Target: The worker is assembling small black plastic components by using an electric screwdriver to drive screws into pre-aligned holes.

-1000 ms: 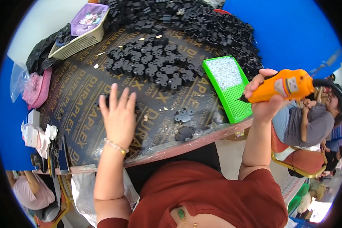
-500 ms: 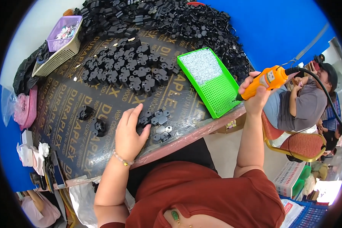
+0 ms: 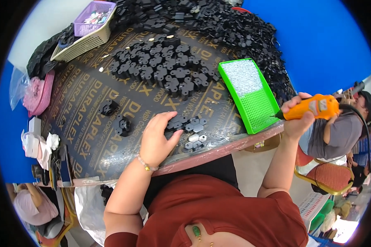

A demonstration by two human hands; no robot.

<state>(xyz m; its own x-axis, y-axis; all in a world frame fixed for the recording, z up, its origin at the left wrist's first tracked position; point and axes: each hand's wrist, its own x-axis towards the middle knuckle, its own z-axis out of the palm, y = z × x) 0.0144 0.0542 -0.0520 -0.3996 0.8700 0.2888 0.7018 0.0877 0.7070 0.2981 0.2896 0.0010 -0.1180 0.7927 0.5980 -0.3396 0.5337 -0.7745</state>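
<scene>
My left hand (image 3: 158,133) rests near the table's front edge, thumb and fingers closed around a black plastic part (image 3: 176,123). Right beside it lie another black part (image 3: 196,124) and a piece with pale hexagonal faces (image 3: 195,142). My right hand (image 3: 297,121) grips an orange electric screwdriver (image 3: 313,108) with a dark cable running off its back end. Its dark tip points left, by the right edge of a green perforated tray (image 3: 257,111). Small silvery pieces, probably screws, cover the tray's far half.
Black parts stand in a cluster (image 3: 165,66) mid-table, with a large heap (image 3: 218,24) behind. Two black pieces (image 3: 121,124) sit left of my hand. Stacked baskets (image 3: 86,43) and a pink basket (image 3: 41,96) line the left side. A seated person (image 3: 338,133) is at right.
The whole view has shifted, so the table things appear farther right. The screwdriver lies flatter now, its tip still by the tray's right edge. My left hand keeps its place at the black part.
</scene>
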